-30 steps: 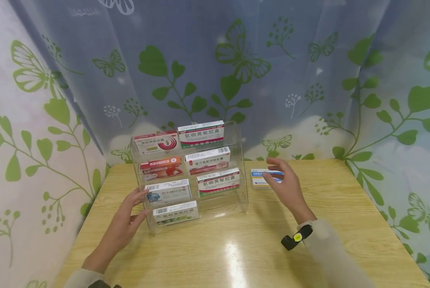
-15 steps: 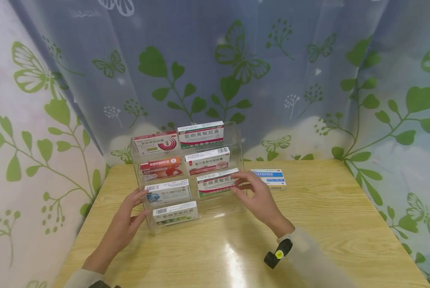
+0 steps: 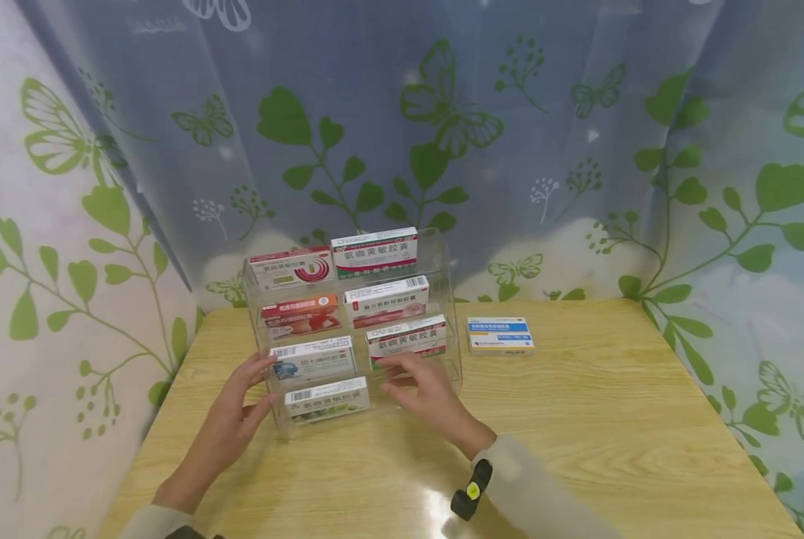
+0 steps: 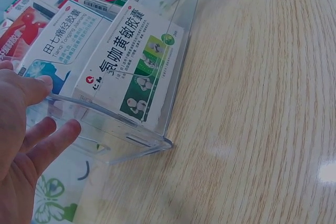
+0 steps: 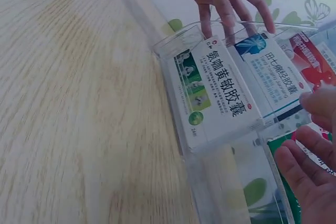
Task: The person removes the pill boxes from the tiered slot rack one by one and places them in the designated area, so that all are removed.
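Observation:
A clear stepped display stand (image 3: 436,258) holds several medicine boxes in two columns. My left hand (image 3: 233,404) holds the stand's left side wall, with digits on both sides of its edge in the left wrist view. Beside these fingers are the blue-and-white box (image 4: 63,45) and, in the lowest step, the white-and-green box (image 4: 134,61). My right hand (image 3: 429,393) is in front of the right column, its fingers loosely bent and holding nothing. Its fingertips lie near the lower edge of the red, white and green box (image 3: 409,338); whether they touch it is unclear.
A blue, white and yellow medicine box (image 3: 501,336) lies flat on the wooden table (image 3: 611,419), right of the stand. Upper steps carry a red-and-orange box (image 3: 301,314) and other boxes. A patterned curtain (image 3: 375,112) hangs behind the table.
My right hand has moved left and nearer, from over the blue, white and yellow box, past the stand's right side, to the lower right steps. My left hand has stayed put.

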`<state>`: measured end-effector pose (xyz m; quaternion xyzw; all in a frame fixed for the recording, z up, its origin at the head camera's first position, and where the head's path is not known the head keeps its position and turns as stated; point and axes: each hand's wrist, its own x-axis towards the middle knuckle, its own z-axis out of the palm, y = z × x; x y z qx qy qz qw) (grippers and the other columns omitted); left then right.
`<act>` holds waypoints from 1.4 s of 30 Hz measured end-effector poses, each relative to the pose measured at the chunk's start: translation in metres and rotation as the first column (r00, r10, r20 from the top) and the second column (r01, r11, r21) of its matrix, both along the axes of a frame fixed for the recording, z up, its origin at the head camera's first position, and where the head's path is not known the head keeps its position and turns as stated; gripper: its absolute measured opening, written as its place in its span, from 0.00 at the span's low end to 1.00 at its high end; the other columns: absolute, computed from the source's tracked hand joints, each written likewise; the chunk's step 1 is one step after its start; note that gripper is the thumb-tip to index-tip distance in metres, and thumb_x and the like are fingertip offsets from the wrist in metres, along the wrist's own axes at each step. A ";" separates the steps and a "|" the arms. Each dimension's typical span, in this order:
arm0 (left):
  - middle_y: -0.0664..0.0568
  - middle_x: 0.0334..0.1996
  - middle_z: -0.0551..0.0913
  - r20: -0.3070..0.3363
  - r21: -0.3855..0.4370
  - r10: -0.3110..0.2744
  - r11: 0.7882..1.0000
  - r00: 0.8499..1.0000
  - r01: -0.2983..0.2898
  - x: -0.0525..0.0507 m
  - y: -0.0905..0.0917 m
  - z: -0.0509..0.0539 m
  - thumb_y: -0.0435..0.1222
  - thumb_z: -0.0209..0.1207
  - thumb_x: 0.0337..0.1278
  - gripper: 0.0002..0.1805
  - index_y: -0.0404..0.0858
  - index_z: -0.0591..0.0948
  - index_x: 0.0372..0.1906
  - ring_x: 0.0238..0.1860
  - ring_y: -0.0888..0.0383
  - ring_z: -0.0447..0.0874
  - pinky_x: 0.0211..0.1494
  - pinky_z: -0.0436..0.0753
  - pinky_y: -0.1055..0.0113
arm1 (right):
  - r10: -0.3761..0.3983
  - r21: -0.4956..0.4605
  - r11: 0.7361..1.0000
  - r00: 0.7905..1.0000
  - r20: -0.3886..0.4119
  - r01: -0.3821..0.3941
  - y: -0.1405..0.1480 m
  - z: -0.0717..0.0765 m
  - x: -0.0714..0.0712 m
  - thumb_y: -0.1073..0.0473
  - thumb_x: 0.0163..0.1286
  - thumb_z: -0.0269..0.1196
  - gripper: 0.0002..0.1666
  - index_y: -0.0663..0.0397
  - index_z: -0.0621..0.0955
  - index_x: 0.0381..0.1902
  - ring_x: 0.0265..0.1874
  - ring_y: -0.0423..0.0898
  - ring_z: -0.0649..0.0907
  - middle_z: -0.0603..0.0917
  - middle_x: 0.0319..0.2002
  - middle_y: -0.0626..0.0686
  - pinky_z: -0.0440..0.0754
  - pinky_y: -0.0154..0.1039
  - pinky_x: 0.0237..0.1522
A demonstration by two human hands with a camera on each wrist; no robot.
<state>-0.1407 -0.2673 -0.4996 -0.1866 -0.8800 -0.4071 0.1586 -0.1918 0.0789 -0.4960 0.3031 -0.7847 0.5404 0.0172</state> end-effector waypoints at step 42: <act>0.27 0.81 0.64 0.013 0.011 0.003 1.000 1.000 -0.003 0.002 0.001 -0.001 0.20 0.63 0.72 0.36 0.38 0.69 0.80 0.64 0.24 0.81 0.46 0.95 0.49 | -0.048 0.126 0.991 0.999 0.015 0.046 -0.006 0.010 0.002 0.63 0.84 0.62 0.20 0.53 0.81 0.69 0.59 0.50 0.86 0.83 0.60 0.53 0.90 0.41 0.62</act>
